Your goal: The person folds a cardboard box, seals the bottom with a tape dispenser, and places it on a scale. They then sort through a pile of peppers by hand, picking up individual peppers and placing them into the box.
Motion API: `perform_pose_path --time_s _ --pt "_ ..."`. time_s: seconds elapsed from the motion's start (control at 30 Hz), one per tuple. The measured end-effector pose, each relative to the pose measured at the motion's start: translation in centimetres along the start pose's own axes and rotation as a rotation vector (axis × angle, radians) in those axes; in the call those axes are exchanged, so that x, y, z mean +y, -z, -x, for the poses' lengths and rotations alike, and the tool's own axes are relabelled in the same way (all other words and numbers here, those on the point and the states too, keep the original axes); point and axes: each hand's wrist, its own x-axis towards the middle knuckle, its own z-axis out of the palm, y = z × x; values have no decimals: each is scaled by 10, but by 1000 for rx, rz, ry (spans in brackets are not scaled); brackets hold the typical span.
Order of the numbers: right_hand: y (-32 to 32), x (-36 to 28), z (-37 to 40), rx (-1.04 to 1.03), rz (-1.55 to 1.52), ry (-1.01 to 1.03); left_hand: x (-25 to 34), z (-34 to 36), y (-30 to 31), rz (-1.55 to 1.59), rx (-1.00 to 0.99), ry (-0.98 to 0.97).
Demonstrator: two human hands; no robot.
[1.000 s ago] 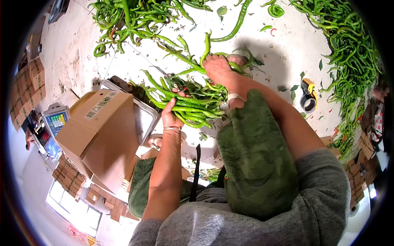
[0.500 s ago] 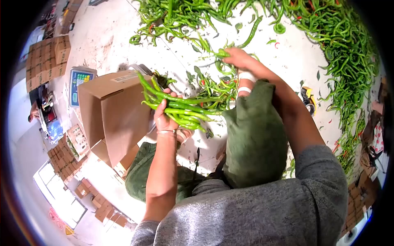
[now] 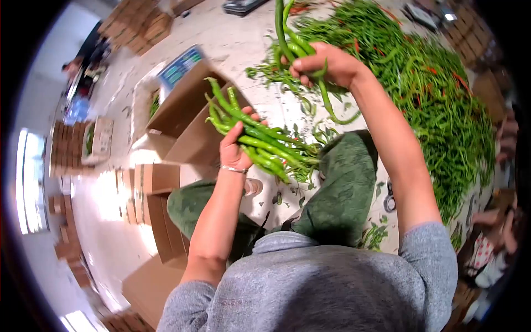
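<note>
A bunch of long green peppers [image 3: 265, 143] lies across my left hand [image 3: 238, 145], whose fingers and thumb are wrapped round it. The bunch hangs above the floor beside my raised knee. Several more green peppers [image 3: 283, 30] are gripped in my right hand [image 3: 326, 63], held up higher and to the right; one curled pepper dangles below its fingers. Behind that hand a big heap of green peppers [image 3: 420, 110], with some red ones among them, spreads over the floor.
An open cardboard box [image 3: 193, 130] stands left of my left hand, beside a blue scale display [image 3: 180, 65]. Another open box [image 3: 166, 227] is near my left knee. Loose peppers and leaves litter the floor [image 3: 282, 110]. Part of a person [image 3: 489, 238] shows at the far right.
My right hand has risen from near the floor and now holds several peppers up. The left hand still holds its bunch. The view has turned, showing more of the heap.
</note>
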Motion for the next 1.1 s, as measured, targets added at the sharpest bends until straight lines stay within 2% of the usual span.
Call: perform_pose_path --time_s 0.07,0.13,0.2,0.23,0.3,0.47,0.6,0.63,0.67,0.73,0.9,1.0,1.03,1.1 --pt "-52 5 -8 -5 157 -52 -1 19 -9 0 86 -65" --pt "-108 22 -13 66 638 5 -6 34 -18 47 129 -115" --pt "-135 85 -29 130 1264 295 -11 50 -8 136 143 -62" --pt "-158 92 -24 165 1332 211 -13 59 -7 125 205 -94" --pt "-189 106 -13 103 1497 248 -16 79 -3 118 288 -120" --pt "-216 108 0 -72 1702 301 -17 111 -1 134 305 -182" --pt "-212 95 4 -186 1668 352 -5 109 4 145 250 -150" --pt "-211 87 3 -235 1610 288 0 108 -1 142 257 -152" --pt "-212 79 2 -228 1552 320 6 107 1 164 264 -143" --pt "-214 68 -6 -214 1427 391 27 100 -6 72 239 -261" --pt "-219 51 -38 -145 1416 460 60 86 -18 0 245 -376" --pt "-222 28 -57 -22 1571 709 84 71 -18 3 214 -447" --pt "-220 25 -65 13 1512 790 95 66 -19 13 193 -479" --pt "-214 8 -68 -65 1396 689 115 56 -16 -14 179 -580"
